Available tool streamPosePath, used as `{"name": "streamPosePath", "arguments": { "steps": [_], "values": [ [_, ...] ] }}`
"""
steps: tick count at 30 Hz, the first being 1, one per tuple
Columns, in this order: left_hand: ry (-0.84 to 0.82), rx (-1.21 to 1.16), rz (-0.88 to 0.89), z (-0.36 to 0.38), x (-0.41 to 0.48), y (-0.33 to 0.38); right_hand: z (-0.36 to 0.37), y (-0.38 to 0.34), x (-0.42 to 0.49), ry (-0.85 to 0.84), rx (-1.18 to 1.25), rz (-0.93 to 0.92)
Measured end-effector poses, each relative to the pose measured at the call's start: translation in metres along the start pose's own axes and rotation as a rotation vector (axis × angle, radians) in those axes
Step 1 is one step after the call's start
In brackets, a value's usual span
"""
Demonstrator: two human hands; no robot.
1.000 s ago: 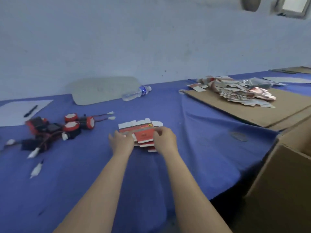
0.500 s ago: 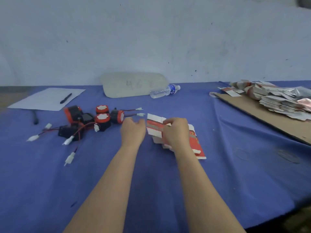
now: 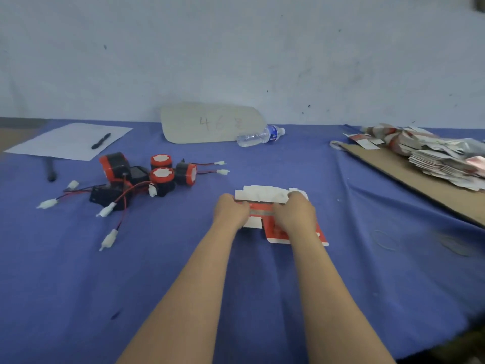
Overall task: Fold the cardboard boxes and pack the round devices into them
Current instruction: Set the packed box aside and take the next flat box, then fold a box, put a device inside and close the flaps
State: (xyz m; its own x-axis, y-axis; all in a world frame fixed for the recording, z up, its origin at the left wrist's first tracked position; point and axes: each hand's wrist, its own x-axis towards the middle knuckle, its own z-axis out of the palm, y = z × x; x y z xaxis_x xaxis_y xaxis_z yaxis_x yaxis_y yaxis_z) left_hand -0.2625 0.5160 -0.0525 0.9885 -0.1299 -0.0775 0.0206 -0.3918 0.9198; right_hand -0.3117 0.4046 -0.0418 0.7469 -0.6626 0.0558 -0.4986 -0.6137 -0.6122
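Box (image 3: 270,195) in left grip (image 3: 231,214), right grip (image 3: 295,215)

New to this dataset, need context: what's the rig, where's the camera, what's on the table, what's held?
No machine: a person's two bare hands, filmed by one wide-angle camera worn on the head, looking forward and down. The left hand and right hand both grip a flat red-and-white carton on the blue tablecloth. Left of them lie round devices, red and black, with wired plugs. Far right, a pile of flat cartons sits on a cardboard sheet. At the back: a water bottle on its side, and paper with a pen.
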Motion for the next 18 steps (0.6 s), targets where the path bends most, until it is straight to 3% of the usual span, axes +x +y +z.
{"name": "streamPosePath", "arguments": {
  "steps": [4, 7, 10, 13, 18],
  "values": [
    [0.233, -0.008, 0.075, 0.006, -0.003, 0.004, -0.005, -0.001, 0.008, 0.032, 0.123, 0.037],
    [0.315, -0.141, 0.137, -0.013, -0.003, 0.008, -0.005, -0.008, 0.007, 0.066, 0.119, 0.007],
    [0.395, -0.294, 0.218, -0.042, -0.005, 0.013, 0.001, -0.033, -0.002, 0.008, 0.346, -0.165],
    [0.553, -0.290, 0.307, -0.070, -0.013, 0.013, 0.017, -0.068, -0.024, -0.053, 0.610, -0.326],
    [0.694, -0.440, 0.288, -0.114, -0.021, -0.002, 0.057, -0.107, -0.069, -0.121, 0.956, -0.448]
  ]
}}
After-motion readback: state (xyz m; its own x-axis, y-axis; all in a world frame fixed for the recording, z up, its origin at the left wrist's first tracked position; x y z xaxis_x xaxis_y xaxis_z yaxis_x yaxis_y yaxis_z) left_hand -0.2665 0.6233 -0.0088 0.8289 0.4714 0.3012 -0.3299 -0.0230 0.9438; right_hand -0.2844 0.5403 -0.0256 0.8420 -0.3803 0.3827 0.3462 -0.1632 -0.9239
